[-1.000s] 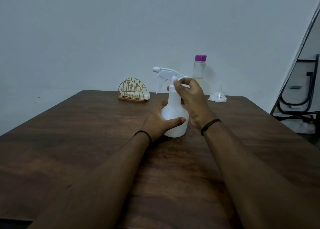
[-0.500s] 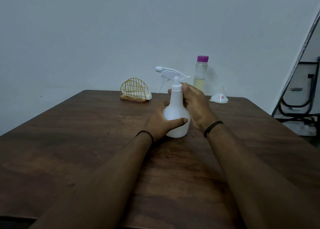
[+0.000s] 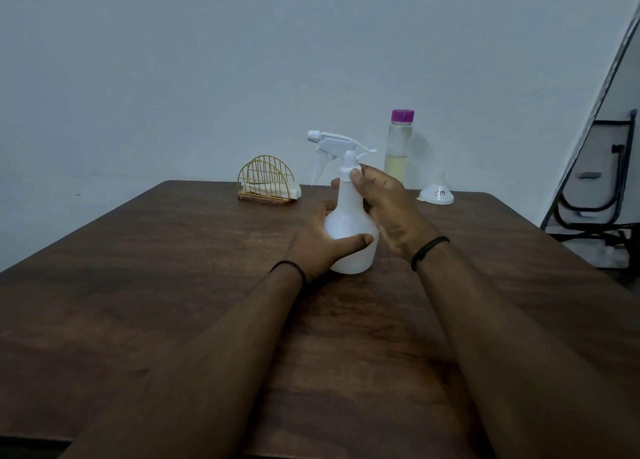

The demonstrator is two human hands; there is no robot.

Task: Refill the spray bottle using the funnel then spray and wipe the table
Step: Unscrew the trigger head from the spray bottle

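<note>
Right hand point(image 3: 384, 204) slid down spray bottle point(image 3: 349, 230) neck.

Dark wood table point(image 3: 173, 285): spray bottle point(image 3: 349, 236) center; napkin holder point(image 3: 266, 183) 11 o'clock; purple-capped bottle point(image 3: 397, 148) and upturned funnel point(image 3: 437, 192) 1 o'clock.

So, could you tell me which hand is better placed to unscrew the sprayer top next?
Probably the right hand: its fingers already pinch the collar under the sprayer top, while the left hand steadies the spray bottle.
</note>
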